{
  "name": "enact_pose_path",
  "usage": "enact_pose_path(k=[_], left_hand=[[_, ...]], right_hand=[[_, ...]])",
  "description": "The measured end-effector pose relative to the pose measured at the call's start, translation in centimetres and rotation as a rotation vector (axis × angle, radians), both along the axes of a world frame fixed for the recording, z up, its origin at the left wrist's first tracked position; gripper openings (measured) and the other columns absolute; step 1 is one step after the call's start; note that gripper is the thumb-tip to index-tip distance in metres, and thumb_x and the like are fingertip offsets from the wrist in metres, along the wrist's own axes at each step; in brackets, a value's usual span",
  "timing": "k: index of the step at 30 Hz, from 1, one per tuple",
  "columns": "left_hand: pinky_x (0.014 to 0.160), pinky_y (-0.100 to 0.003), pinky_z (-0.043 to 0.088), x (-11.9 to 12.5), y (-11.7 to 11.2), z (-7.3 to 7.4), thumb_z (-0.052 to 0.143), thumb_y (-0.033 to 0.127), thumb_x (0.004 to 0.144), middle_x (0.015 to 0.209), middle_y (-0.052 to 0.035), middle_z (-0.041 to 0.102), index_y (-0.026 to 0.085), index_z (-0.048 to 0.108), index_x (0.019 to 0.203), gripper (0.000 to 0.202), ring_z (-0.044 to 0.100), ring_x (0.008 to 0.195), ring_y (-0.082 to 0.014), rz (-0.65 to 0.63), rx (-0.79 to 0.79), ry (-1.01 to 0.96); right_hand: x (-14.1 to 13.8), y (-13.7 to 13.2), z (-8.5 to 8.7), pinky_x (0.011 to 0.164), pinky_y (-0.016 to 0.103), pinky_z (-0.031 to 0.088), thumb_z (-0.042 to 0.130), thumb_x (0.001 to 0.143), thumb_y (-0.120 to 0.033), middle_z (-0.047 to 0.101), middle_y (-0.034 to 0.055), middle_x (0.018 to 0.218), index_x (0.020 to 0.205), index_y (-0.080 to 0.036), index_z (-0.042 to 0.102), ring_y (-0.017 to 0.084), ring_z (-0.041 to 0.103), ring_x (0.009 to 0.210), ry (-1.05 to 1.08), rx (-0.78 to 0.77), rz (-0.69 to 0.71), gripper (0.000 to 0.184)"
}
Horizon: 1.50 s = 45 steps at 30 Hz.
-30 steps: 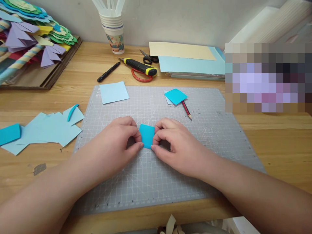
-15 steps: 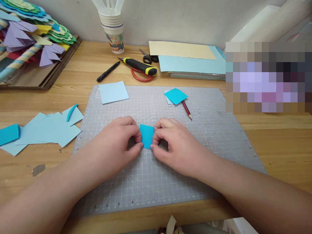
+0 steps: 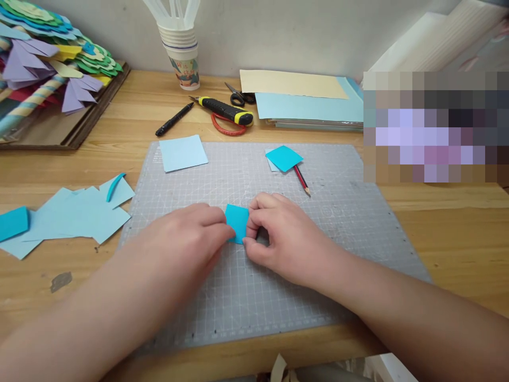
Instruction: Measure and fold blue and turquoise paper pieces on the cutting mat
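A small bright-blue piece of paper (image 3: pixel 237 225) lies between my hands on the grey cutting mat (image 3: pixel 310 276). My right hand (image 3: pixel 278 228) pinches its right edge between curled fingers and thumb. At its left edge, my left hand (image 3: pixel 194 233) is closed, palm down, with fingertips on the paper; its thumb is mostly hidden. Farther back on the mat, another bright-blue square (image 3: pixel 284 158) overlaps a pale piece and the end of a red-and-black pencil (image 3: pixel 302 180). A stack of light-blue squares (image 3: pixel 183 153) lies at the mat's back left.
Light-blue paper pieces (image 3: pixel 71 217) spread left of the mat. Behind it are a black pen (image 3: pixel 174 119), a black-and-yellow utility knife (image 3: pixel 225 110), scissors (image 3: pixel 238 98), paper sheets (image 3: pixel 306 109) and paper cups (image 3: pixel 185 63). Paper flowers (image 3: pixel 32 58) stand at back left.
My left hand has rolled over, its thumb dropping out of sight and its fingers coming down on the paper's left edge. My right hand keeps its pinch. The view has shifted slightly.
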<state>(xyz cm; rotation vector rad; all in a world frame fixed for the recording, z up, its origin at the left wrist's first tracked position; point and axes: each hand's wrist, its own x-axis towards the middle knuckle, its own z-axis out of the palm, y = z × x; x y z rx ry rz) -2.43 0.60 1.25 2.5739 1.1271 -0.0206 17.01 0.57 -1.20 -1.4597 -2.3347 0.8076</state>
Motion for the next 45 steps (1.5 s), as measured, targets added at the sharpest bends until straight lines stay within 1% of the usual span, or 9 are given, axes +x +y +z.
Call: enact_pose_path(k=[4,9,12,18,23,30,36,39,45], left_hand=[[0.071,-0.039,0.049,0.2,-1.8,0.8,0.039,0.007,0.069,0.091,-0.0087,0.065,0.019,0.069,0.092,0.039,0.059,0.081,-0.0253,-0.07,0.033,0.106],[0.074,-0.044,0.051,-0.4,-3.6,-0.7,0.037,0.007,0.066,0.104,-0.0117,0.065,0.019,0.068,0.099,0.047,0.06,0.089,-0.0297,-0.08,0.158,0.02],[0.078,-0.044,0.051,-0.8,-4.1,-1.3,0.036,0.006,0.067,0.109,-0.0102,0.065,0.02,0.066,0.106,0.051,0.06,0.092,-0.0287,-0.078,0.137,0.017],[0.079,-0.042,0.053,-0.7,-4.1,-1.4,0.034,0.007,0.069,0.111,-0.0099,0.065,0.021,0.064,0.109,0.052,0.061,0.091,-0.0268,-0.072,0.105,0.013],[0.081,-0.041,0.053,-0.7,-4.1,-1.5,0.036,0.007,0.067,0.11,-0.0077,0.066,0.024,0.065,0.106,0.051,0.061,0.093,-0.026,-0.05,0.057,0.007],[0.079,-0.044,0.054,-0.9,-4.5,-1.5,0.036,0.007,0.066,0.107,-0.0096,0.066,0.022,0.067,0.102,0.05,0.062,0.09,-0.0276,-0.06,0.065,-0.006],[0.071,-0.046,0.056,-0.1,-3.7,-0.7,0.036,0.006,0.062,0.097,-0.0116,0.068,0.018,0.07,0.094,0.049,0.063,0.08,-0.0285,-0.121,0.055,0.036],[0.071,-0.05,0.056,0.1,-3.5,-0.5,0.037,0.008,0.062,0.095,-0.013,0.068,0.017,0.072,0.095,0.049,0.063,0.082,-0.0308,-0.13,0.026,0.059],[0.076,-0.049,0.056,0.3,-3.8,-0.4,0.039,0.01,0.064,0.1,-0.0127,0.068,0.02,0.072,0.099,0.049,0.062,0.088,-0.0309,-0.128,0.007,0.128]], right_hand=[[-0.2,0.2,0.3,0.072,0.034,0.039,0.059,0.073,-0.014,0.058,0.002,0.081,0.062,-0.019,0.056,0.018,0.049,0.083,-0.01,-0.016,-0.002,0.012],[-0.1,0.2,0.3,0.072,0.034,0.039,0.058,0.073,-0.014,0.058,0.002,0.082,0.061,-0.019,0.056,0.018,0.049,0.083,-0.012,-0.022,0.0,0.013],[-0.1,0.2,0.2,0.073,0.034,0.039,0.058,0.074,-0.015,0.058,0.0017,0.083,0.062,-0.019,0.057,0.018,0.049,0.083,-0.008,-0.018,0.001,0.012],[-0.1,0.2,0.2,0.073,0.035,0.039,0.058,0.073,-0.014,0.059,0.0019,0.084,0.061,-0.019,0.057,0.018,0.049,0.084,-0.001,-0.026,0.002,0.013],[-0.1,0.2,0.2,0.074,0.035,0.039,0.058,0.074,-0.015,0.059,0.002,0.084,0.061,-0.019,0.057,0.018,0.05,0.084,-0.003,-0.031,0.006,0.013],[-0.2,0.3,0.3,0.073,0.035,0.039,0.058,0.074,-0.015,0.059,0.0024,0.083,0.061,-0.019,0.056,0.019,0.05,0.084,-0.01,-0.043,0.007,0.014],[-0.1,0.3,0.3,0.074,0.036,0.039,0.058,0.074,-0.015,0.059,0.0022,0.084,0.061,-0.019,0.056,0.019,0.05,0.085,-0.013,-0.045,0.005,0.014],[-0.1,0.2,0.3,0.074,0.036,0.039,0.058,0.074,-0.015,0.058,0.0022,0.084,0.062,-0.019,0.056,0.019,0.05,0.085,-0.016,-0.047,0.009,0.014],[0.0,0.3,0.6,0.073,0.036,0.039,0.059,0.076,-0.014,0.059,0.0029,0.085,0.062,-0.019,0.056,0.02,0.05,0.086,-0.014,-0.064,0.021,0.015]])
